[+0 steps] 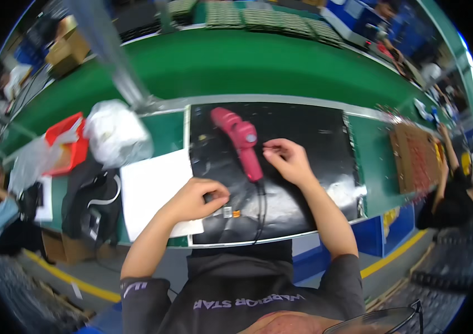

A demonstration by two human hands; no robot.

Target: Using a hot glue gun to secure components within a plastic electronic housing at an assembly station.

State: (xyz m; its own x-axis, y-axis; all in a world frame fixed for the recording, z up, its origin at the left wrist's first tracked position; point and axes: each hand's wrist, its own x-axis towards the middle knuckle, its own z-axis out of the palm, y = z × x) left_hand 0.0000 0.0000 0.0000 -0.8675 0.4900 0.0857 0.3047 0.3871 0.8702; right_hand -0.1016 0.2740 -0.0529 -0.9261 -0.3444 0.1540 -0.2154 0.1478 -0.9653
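Head cam: red heat gun on black mat btwn hands, just beside pinched right grip; left grip clenched.

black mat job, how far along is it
Done: nothing clearly finished. In hand: left hand pinches a thin black cable on the black mat; right hand pinches something tiny beside the pink heat gun. Left: the gun lies unused.

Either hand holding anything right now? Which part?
Left hand pinches a small dark part by its end on the black mat. Right hand fingertips are pinched together beside the red heat gun; whether they hold anything cannot be told.
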